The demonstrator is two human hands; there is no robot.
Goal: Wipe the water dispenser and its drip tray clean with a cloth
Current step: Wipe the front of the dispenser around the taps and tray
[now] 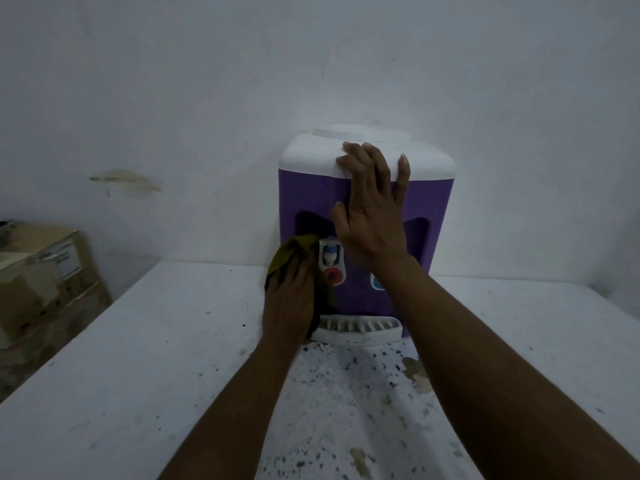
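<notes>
A purple water dispenser (304, 195) with a white top stands on a white table against the wall. Its white slotted drip tray (360, 332) juts out at the base. My left hand (289, 303) holds a dark olive cloth (294, 251) against the dispenser's lower left front, beside the white tap with the red lever (331, 261). My right hand (372, 206) lies flat on the front with straight fingers reaching over the white top's edge. A blue lever (376, 282) peeks out below my right wrist.
The white table (156, 358) is speckled with dark spots and chipped patches in front of the dispenser. A cardboard box (41, 278) sits to the left, beyond the table's edge. A stained white wall (173, 116) rises right behind the dispenser.
</notes>
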